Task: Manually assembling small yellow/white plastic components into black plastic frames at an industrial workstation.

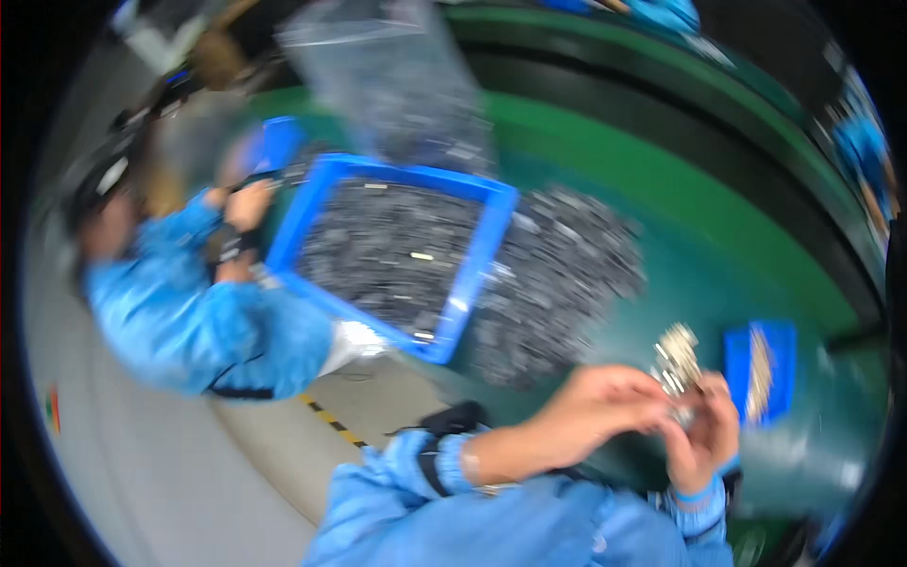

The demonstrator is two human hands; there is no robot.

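Note:
My left hand (605, 408) reaches across to the right, fingers pressed together, its tips meeting my right hand. My right hand (704, 437) is curled, thumb and fingers closed together. Blur hides what lies between the fingertips; a shiny bit shows there. Just beyond my fingers is a cluster of small pale metallic pieces (677, 350); I cannot tell whether it lies on the table or is partly held. To the right of my right hand, a small blue tray (786, 373) contains slim beige pieces (759, 376).
A heap of dark grey small parts (557, 283) spreads over the green table (680, 274). Left of it stands a large blue bin (477, 283) full of similar parts, with a clear plastic bag (397, 85) behind. A co-worker in blue (208, 312) works at the left.

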